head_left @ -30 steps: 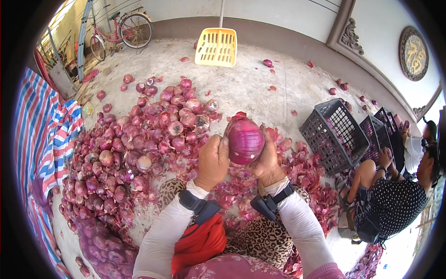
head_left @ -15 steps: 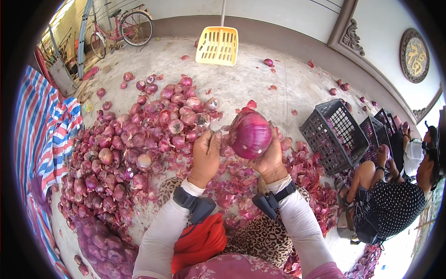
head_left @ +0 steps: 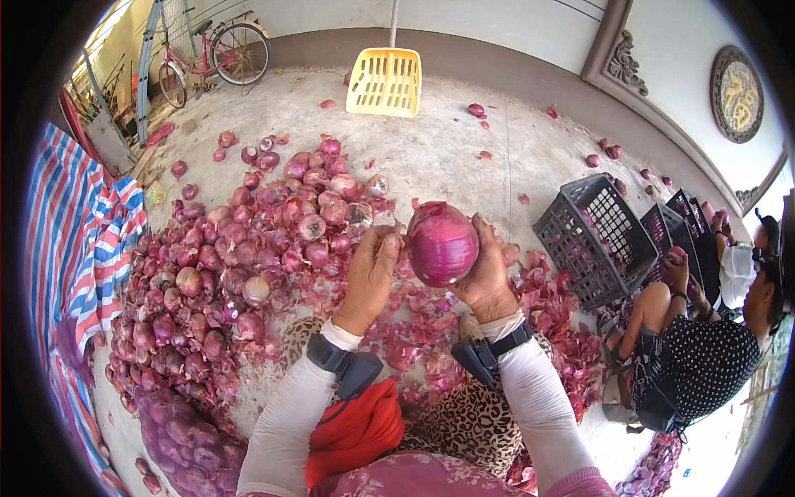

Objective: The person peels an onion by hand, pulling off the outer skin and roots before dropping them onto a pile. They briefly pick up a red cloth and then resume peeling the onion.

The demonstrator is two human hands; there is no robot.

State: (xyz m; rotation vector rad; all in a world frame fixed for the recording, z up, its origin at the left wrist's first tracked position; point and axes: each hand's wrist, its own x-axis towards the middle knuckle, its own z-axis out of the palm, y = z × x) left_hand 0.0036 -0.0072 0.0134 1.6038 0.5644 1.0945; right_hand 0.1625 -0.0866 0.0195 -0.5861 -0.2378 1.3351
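Note:
A large, glossy red onion is held up in front of me by my right hand, whose fingers wrap its right side and underside. Some loose dry skin shows at its top. My left hand is closed at the onion's left side, thumb and fingers pinched together; what they hold, if anything, is too small to make out. Below both hands, torn purple onion skins litter the ground. A big heap of unpeeled red onions spreads to the left.
Black plastic crates stand on the right, beside a seated co-worker holding an onion. A purple mesh sack of onions lies lower left, near a striped tarp. Farther off are a yellow slotted scoop and a bicycle.
The onion has turned in my right hand, and its top skin flap no longer sticks up as far. My left hand has shifted slightly up beside it.

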